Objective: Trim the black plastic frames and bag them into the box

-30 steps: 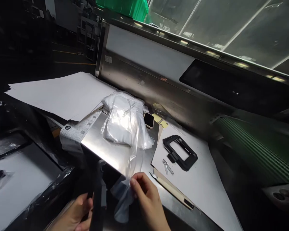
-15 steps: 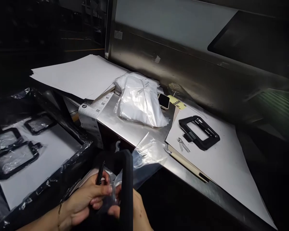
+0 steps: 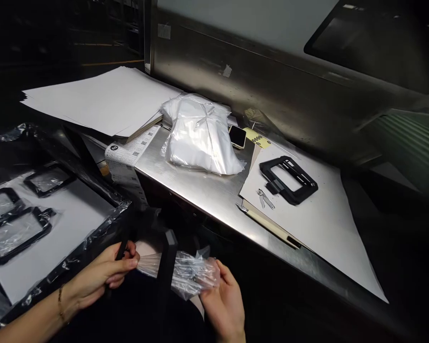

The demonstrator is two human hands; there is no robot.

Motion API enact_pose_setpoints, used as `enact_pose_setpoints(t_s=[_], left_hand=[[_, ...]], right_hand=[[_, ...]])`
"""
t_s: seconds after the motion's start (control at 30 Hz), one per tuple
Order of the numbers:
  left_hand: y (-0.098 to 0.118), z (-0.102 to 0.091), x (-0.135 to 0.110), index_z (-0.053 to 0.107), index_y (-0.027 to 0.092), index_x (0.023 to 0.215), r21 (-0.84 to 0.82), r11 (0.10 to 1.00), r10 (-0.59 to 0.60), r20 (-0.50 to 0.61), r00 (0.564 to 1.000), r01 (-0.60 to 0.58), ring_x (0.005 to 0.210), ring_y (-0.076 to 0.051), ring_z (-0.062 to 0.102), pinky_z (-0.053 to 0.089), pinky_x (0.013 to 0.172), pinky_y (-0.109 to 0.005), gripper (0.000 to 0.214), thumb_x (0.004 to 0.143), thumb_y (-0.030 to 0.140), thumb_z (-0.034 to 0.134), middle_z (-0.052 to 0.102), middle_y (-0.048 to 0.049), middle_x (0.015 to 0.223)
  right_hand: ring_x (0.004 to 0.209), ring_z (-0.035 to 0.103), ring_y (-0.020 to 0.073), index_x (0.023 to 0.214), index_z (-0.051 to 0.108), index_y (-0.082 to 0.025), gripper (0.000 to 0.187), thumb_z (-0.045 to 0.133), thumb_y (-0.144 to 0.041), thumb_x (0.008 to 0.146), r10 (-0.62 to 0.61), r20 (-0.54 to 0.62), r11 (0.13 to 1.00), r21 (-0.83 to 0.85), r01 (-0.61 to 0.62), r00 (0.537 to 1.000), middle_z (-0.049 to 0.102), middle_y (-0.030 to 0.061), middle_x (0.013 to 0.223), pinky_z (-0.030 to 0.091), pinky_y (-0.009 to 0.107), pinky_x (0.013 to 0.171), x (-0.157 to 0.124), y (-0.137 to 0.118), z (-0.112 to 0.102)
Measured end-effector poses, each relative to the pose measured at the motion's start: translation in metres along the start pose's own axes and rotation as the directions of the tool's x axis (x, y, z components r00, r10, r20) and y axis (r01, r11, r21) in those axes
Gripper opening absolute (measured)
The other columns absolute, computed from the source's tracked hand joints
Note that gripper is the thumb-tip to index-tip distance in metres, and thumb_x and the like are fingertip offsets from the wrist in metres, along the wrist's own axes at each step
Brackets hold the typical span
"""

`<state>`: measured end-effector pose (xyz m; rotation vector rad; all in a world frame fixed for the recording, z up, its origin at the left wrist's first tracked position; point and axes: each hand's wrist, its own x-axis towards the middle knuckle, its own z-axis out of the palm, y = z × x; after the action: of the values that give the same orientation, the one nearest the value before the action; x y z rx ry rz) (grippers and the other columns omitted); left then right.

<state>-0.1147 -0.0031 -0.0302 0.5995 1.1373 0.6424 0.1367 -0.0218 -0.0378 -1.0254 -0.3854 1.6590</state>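
Left hand (image 3: 103, 274) grips one edge of black frame (image 3: 166, 267); right hand (image 3: 223, 300) pinches clear plastic bag (image 3: 189, 275) bunched across it. Relative to this frame: steel bench (image 3: 207, 195) behind; bagged white bundle (image 3: 200, 136) on bench; tray of bagged frames (image 3: 39, 214) to its left.

A bundle of clear plastic bags (image 3: 200, 136) lies on the steel counter (image 3: 207, 193), with a small phone (image 3: 237, 136) just beside it and a yellow note (image 3: 258, 138) next to that. Further right, a black frame (image 3: 288, 179) and nail clippers (image 3: 264, 198) rest on a white sheet (image 3: 321, 228). A stack of white paper (image 3: 100, 97) sits at the far left, and bagged frames (image 3: 17, 228) lie in a tray (image 3: 93, 236) below.
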Motion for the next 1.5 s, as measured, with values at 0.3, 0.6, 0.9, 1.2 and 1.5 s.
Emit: enact_pose_setpoints(t_s=[0.3, 0.6, 0.9, 1.2, 1.5], left_hand=[[0.018, -0.017, 0.0, 0.03, 0.017, 0.126, 0.253, 0.967, -0.023, 0.222, 0.975, -0.035, 0.037, -0.004, 0.029, 0.022, 0.046, -0.024, 0.055, 0.083, 0.05, 0.034, 0.06, 0.0015, 0.055], [0.0, 0.024, 0.042, 0.054, 0.013, 0.086, 0.413, 0.91, -0.167, 0.282, 0.945, 0.038, 0.032, -0.002, 0.031, 0.02, 0.033, -0.017, 0.027, 0.083, 0.039, 0.046, 0.049, 0.0079, 0.048], [-0.021, 0.017, 0.019, 0.04, 0.018, 0.068, 0.359, 0.928, -0.144, 0.103, 0.984, 0.098, 0.033, -0.002, 0.031, 0.02, 0.036, -0.017, 0.032, 0.081, 0.047, 0.042, 0.046, 0.0086, 0.049], [-0.018, 0.017, 0.02, 0.043, 0.018, 0.071, 0.362, 0.924, -0.157, 0.07, 0.985, 0.122, 0.031, -0.003, 0.032, 0.019, 0.038, -0.018, 0.034, 0.078, 0.051, 0.043, 0.047, 0.008, 0.043], [-0.023, 0.014, 0.022, 0.043, 0.017, 0.069, 0.33, 0.931, -0.163, -0.002, 0.987, 0.155, 0.033, -0.003, 0.032, 0.022, 0.038, -0.017, 0.036, 0.077, 0.053, 0.043, 0.043, 0.0093, 0.042]], right_hand=[[0.043, 0.041, 0.0027, 0.078, 0.052, -0.013, 0.022, 0.047, -0.033, 0.085, -0.174, -0.015, 0.98, -0.095, 0.172, 0.985, 0.05, -0.0055, 0.063, 0.036, 0.017, 0.039, 0.033, 0.002, 0.01], [0.058, 0.051, 0.0073, 0.076, 0.054, -0.014, 0.022, 0.047, -0.033, 0.085, -0.188, 0.377, 0.656, -0.639, 0.401, 0.907, 0.056, -0.0011, 0.075, 0.044, 0.024, 0.054, 0.023, -0.012, 0.018], [0.08, 0.051, 0.0138, 0.081, 0.056, -0.016, 0.012, 0.051, -0.026, 0.082, -0.404, 0.406, 0.265, -0.806, 0.529, 0.82, 0.054, 0.001, 0.086, 0.042, 0.033, 0.07, -0.008, 0.019, -0.037], [0.06, 0.053, 0.0082, 0.091, 0.053, -0.014, 0.022, 0.046, -0.034, 0.086, -0.366, 0.014, 0.753, -0.582, 0.306, 0.93, 0.055, -0.0006, 0.078, 0.046, 0.024, 0.053, 0.035, 0.049, -0.022], [0.075, 0.057, 0.0129, 0.109, 0.048, -0.016, 0.03, 0.051, -0.031, 0.083, -0.093, 0.072, 0.877, -0.467, 0.116, 0.993, 0.057, 0.0032, 0.094, 0.049, 0.031, 0.064, 0.033, 0.044, -0.034]])
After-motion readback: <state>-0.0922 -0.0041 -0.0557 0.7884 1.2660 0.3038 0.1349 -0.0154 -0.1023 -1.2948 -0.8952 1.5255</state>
